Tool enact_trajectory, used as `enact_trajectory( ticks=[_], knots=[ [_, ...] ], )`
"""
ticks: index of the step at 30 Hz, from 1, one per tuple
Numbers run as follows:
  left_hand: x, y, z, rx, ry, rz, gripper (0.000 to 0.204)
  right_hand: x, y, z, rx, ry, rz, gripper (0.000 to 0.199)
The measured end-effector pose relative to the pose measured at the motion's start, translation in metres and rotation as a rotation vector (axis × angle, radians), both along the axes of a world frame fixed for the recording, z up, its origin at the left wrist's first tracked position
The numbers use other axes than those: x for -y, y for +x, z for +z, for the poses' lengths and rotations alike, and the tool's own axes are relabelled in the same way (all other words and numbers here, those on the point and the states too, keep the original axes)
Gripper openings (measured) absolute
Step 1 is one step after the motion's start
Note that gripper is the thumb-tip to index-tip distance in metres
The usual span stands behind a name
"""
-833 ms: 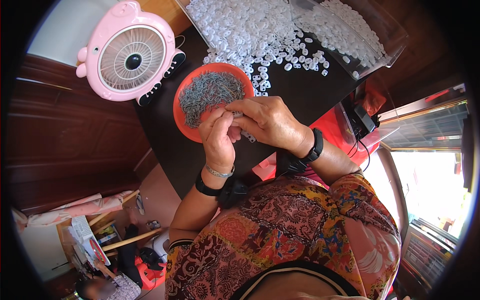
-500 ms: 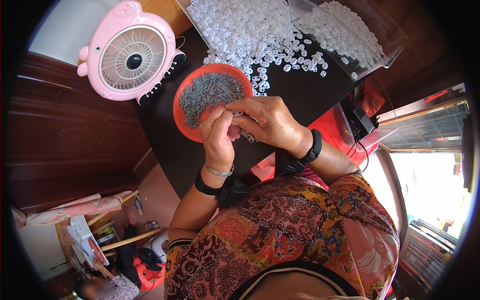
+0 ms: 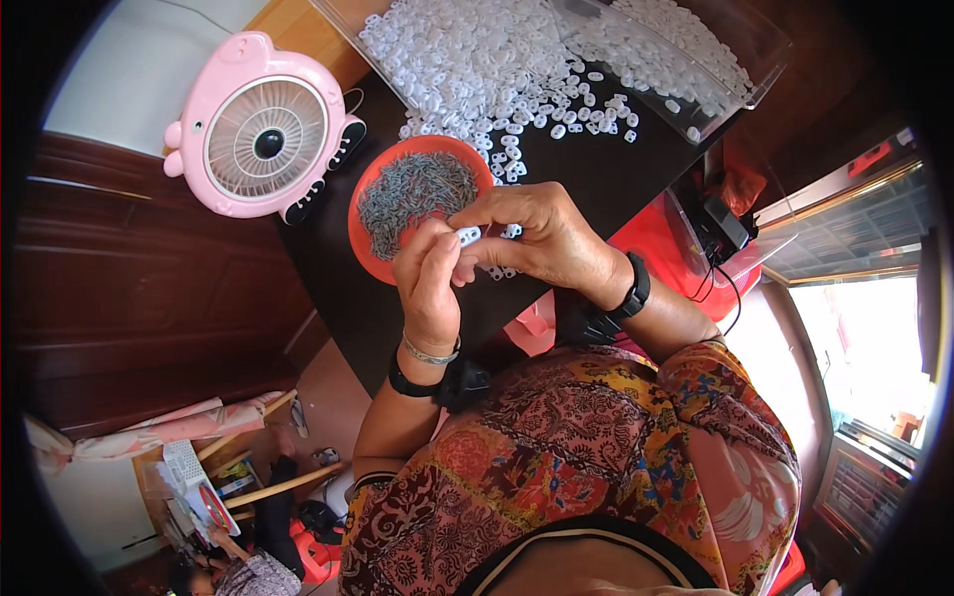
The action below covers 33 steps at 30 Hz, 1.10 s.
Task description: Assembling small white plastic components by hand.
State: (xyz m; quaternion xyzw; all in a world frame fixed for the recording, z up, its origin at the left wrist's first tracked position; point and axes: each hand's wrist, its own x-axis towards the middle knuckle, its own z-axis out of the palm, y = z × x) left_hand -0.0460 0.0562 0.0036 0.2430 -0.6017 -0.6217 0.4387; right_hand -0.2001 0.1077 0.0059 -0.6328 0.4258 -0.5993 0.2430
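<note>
Over the near edge of an orange bowl [image 3: 364, 256] full of small grey screws [image 3: 417, 194], my two hands meet. My left hand [image 3: 427, 288] is closed, pinching a small white oval plastic piece [image 3: 468, 236] with two holes between thumb and fingers. From the right, my right hand [image 3: 556, 243] curls in with its fingertips at the same piece. Whether a screw is between those right fingers is hidden. A few more white pieces [image 3: 511, 230] show behind and below the right fingers.
A big heap of white plastic pieces [image 3: 467, 60] spreads from a clear tray across the dark table [image 3: 338, 298]. A clear bin [image 3: 740, 104] of the same pieces lies at the far right. The pink fan [image 3: 229, 189] stands left. At lower left is another person [image 3: 258, 576].
The white piece between my fingers now shows more, as my right hand's fingers have spread a little around it. The whole view has shifted slightly.
</note>
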Motion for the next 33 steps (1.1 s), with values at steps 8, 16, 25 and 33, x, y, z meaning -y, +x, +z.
enact_trajectory(
  ticks=[8, 16, 25, 33],
  knots=[
    [-0.015, 0.007, 0.013, 0.121, -0.047, 0.058, 0.02, -0.017, 0.008, 0.002, 0.007, 0.108, 0.006, 0.023],
    [-0.021, 0.009, 0.011, 0.203, -0.177, 0.109, 0.018, -0.026, 0.018, -0.008, 0.529, 0.301, 0.179, 0.012],
    [-0.019, 0.017, 0.002, 0.34, -0.47, 0.132, 0.016, -0.028, 0.015, -0.013, 0.547, 0.422, 0.281, 0.009],
    [-0.026, 0.01, -0.001, 0.302, -0.564, 0.218, 0.022, -0.027, 0.024, -0.008, 0.678, 0.482, 0.334, 0.009]
  ],
)
